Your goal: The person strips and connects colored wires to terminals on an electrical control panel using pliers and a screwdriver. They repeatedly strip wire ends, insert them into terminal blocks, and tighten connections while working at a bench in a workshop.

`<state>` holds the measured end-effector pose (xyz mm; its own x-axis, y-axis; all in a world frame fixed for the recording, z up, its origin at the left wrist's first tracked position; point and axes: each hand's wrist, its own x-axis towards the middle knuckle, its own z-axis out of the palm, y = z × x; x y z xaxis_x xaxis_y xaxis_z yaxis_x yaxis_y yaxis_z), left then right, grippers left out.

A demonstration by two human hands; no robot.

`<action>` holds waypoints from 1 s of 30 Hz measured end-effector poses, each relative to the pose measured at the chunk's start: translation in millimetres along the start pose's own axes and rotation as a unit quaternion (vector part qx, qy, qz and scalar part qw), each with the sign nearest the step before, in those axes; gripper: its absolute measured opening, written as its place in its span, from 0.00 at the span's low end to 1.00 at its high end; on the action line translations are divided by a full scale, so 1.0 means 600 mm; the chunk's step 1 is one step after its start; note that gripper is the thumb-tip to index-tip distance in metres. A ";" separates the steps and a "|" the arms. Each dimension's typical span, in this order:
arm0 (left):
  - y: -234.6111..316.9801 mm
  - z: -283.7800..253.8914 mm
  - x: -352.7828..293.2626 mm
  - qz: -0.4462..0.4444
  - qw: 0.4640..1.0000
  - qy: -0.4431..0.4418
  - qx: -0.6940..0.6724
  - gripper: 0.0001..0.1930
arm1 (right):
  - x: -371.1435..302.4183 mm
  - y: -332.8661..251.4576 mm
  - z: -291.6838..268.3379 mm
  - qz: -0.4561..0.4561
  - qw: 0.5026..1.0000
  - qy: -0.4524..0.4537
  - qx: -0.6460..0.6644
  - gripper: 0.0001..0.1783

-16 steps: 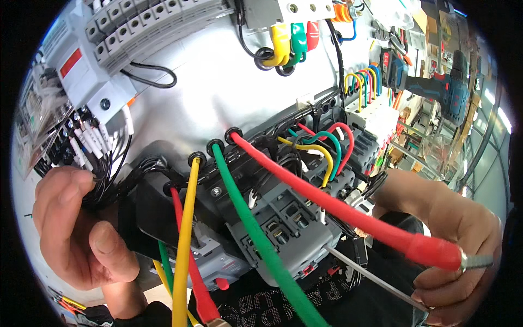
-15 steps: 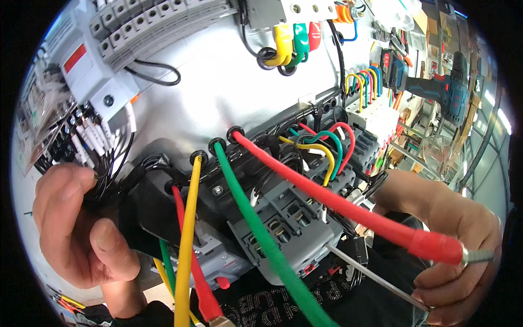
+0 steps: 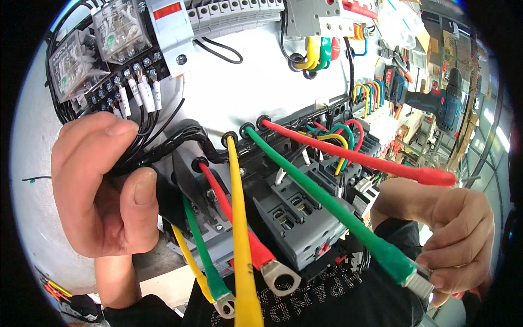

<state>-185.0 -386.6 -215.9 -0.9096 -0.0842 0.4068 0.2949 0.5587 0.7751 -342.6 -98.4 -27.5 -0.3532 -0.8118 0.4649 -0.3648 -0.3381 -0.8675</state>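
My left hand (image 3: 103,188) is raised beside the bundled black wires, fingers curved and thumb apart, holding nothing. My right hand (image 3: 460,237) is closed at the right, its fingers behind the metal lug of the green cable (image 3: 332,212). It grips a screwdriver, mostly hidden now; a bit of red (image 3: 473,298) shows below the fingers. The thick red cable (image 3: 354,155) passes above the green one, its end near my right wrist. A yellow cable (image 3: 239,234) runs down the middle. Beside it a shorter red cable (image 3: 256,245) ends in a ring lug. A grey breaker block (image 3: 305,218) sits behind the cables.
White-sleeved wires (image 3: 143,94) meet a terminal strip under clear covers (image 3: 80,65) at upper left. A row of grey terminal blocks (image 3: 234,12) spans the top of the metal panel (image 3: 261,71). A blue-black cordless drill (image 3: 444,103) is at upper right.
The view has shifted, so the panel and cables sit farther right. The green cable's lug has come into view beside my right hand. The screwdriver's shaft, seen before, is now hidden.
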 end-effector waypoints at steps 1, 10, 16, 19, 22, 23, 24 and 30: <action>-0.001 0.000 -0.001 0.000 1.000 0.002 0.000 0.17 | 0.003 -0.004 -0.002 0.004 1.000 -0.004 -0.001 0.14; 0.002 -0.006 -0.002 0.010 1.000 -0.017 -0.003 0.18 | 0.014 -0.013 -0.045 0.048 0.982 -0.138 0.122 0.17; -0.005 -0.015 -0.005 0.006 0.999 -0.044 -0.027 0.20 | 0.035 0.017 -0.060 0.026 0.940 -0.262 0.215 0.16; -0.005 -0.016 -0.007 0.005 0.999 -0.046 -0.024 0.20 | 0.051 0.013 -0.067 0.059 0.925 -0.307 0.218 0.14; -0.005 -0.016 -0.010 -0.002 0.999 -0.045 -0.011 0.21 | 0.045 -0.032 -0.053 0.172 0.932 -0.261 0.182 0.12; -0.004 -0.015 -0.010 -0.004 0.999 -0.042 -0.009 0.21 | 0.044 -0.043 -0.051 0.204 0.932 -0.246 0.171 0.12; -0.003 -0.015 -0.010 -0.006 0.999 -0.039 -0.005 0.21 | 0.044 -0.052 -0.049 0.235 0.930 -0.231 0.160 0.11; 0.005 0.000 -0.001 -0.010 1.000 -0.006 -0.022 0.21 | 0.044 -0.037 -0.044 0.171 0.934 -0.259 0.179 0.11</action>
<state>-183.3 -384.9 -213.6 -0.9190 -0.0856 0.3849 0.2884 0.5198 0.8041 -366.6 -99.6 8.8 0.1025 -0.9913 0.0831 0.0366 -0.0797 -0.9961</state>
